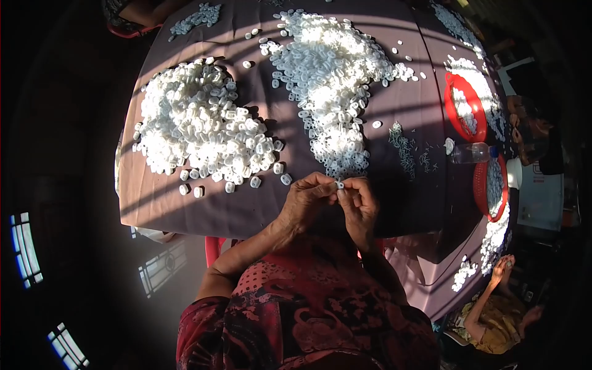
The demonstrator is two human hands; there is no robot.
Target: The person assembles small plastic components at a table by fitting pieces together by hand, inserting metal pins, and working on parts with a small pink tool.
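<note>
Starting at the left of the frame, I note a large heap of white plastic pieces (200,120) on the cloth-covered table (185,209), with a few strays at its lower edge. Just right of it, at centre frame, the left hand (303,200) is raised over the table edge, thumb and forefinger pinched on a small white piece (339,184). The right hand (359,206) meets it from the other side, fingertips closed on the same piece (which hand bears most of the grip I cannot tell). The piece sits just below the tail of a second white heap (333,80), which runs from upper centre down towards the hands. Further right lie a patch of small dark parts (404,148), a clear plastic bottle (472,152) on its side, and two red baskets (465,105) holding more white pieces. At lower right, another person's hand (502,266) works at the table edge.
</note>
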